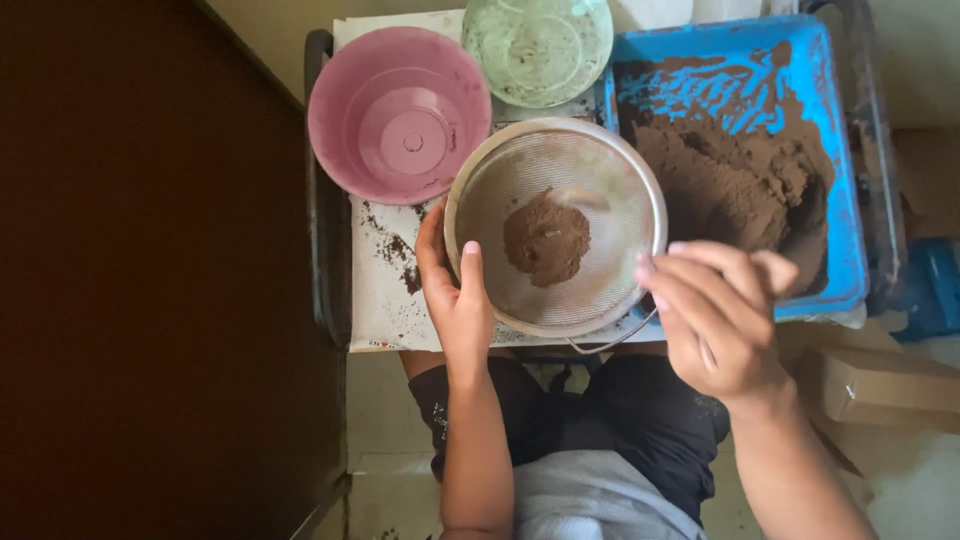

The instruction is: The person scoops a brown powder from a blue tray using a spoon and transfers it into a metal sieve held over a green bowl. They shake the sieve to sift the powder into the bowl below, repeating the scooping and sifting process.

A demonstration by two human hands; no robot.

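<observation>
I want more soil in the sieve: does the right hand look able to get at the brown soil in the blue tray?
Probably yes. The right hand hovers beside the round metal sieve, right at the blue plastic tray, and nothing covers the brown soil.

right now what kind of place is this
Probably a small home potting or craft corner: a blue tray of brown soil, a round metal sieve held by the left hand, and an empty pink plastic pot.

Sieve (590,240) between pot (400,115) on left and soil tray (830,200) on right.
</observation>
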